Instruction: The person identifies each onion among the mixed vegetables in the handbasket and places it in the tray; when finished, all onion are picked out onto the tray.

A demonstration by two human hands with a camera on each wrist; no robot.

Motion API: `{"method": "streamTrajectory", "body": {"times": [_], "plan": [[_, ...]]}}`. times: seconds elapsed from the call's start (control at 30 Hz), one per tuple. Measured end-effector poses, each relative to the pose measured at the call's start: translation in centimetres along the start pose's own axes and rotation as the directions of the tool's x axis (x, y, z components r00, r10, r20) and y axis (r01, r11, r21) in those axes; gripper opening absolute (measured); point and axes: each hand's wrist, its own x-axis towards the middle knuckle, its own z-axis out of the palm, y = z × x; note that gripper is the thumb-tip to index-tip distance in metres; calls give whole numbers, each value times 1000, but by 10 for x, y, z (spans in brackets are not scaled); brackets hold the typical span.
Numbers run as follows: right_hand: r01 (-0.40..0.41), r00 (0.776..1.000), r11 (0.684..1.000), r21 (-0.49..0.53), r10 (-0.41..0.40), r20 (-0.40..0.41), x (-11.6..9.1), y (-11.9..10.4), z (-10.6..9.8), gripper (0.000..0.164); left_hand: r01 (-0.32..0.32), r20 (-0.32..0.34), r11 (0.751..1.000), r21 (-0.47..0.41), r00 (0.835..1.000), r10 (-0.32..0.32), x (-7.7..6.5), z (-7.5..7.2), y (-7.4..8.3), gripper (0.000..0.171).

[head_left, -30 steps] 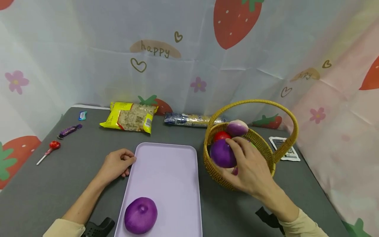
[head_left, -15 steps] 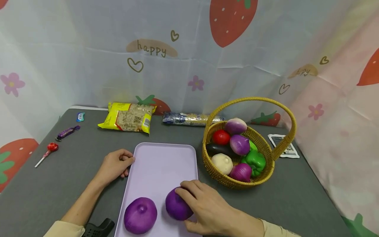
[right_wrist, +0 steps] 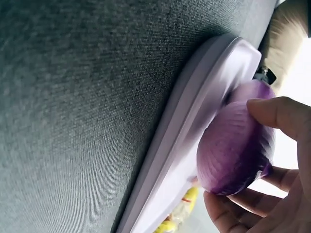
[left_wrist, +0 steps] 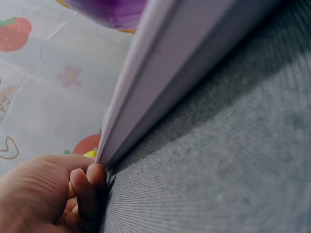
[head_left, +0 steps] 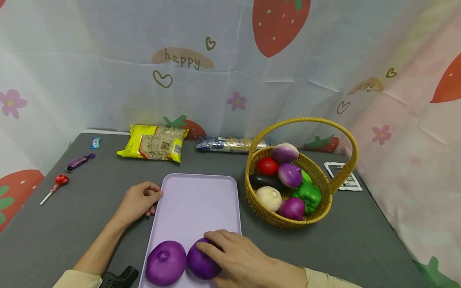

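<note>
My right hand (head_left: 239,258) grips a purple onion (head_left: 201,262) low over the near end of the lilac tray (head_left: 199,200). The right wrist view shows the thumb on one side of this ribbed onion (right_wrist: 233,150) and the fingers on the other. Just left of it, a second purple onion (head_left: 166,264) sits on the tray, the two side by side. At the tray's left edge is my left hand (head_left: 141,200), fingers curled, pinching the rim; in the left wrist view the fingertips meet at the tray's edge (left_wrist: 146,92).
Right of the tray stands a wicker basket (head_left: 264,218) with a tall handle, holding several vegetables, among them a tomato (head_left: 267,166) and a green pepper (head_left: 309,196). Behind lie a yellow bag (head_left: 155,143) and a long foil pack (head_left: 230,144). A lollipop (head_left: 57,186) and wrapped candies lie left.
My right hand has lifted the purple onion out of the basket and carried it left and nearer to the tray, beside the other onion. My left hand stays at the tray's edge.
</note>
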Motion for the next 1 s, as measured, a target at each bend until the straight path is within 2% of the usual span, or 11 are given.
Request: {"method": "streamTrajectory", "body": {"times": [0.27, 0.53, 1.0], "plan": [[11, 1000, 1000, -24, -11, 5, 2, -2, 5, 77, 5, 4, 1000, 8, 1000, -5, 0, 0, -2, 25], [-15, 997, 999, 32, 12, 78, 2, -2, 2, 78, 13, 6, 1000, 10, 1000, -13, 1, 1, -1, 25], [-5, 995, 999, 53, -1, 103, 3, -2, 0, 79, 6, 0, 1000, 10, 1000, -6, 1, 1, -2, 26]]}}
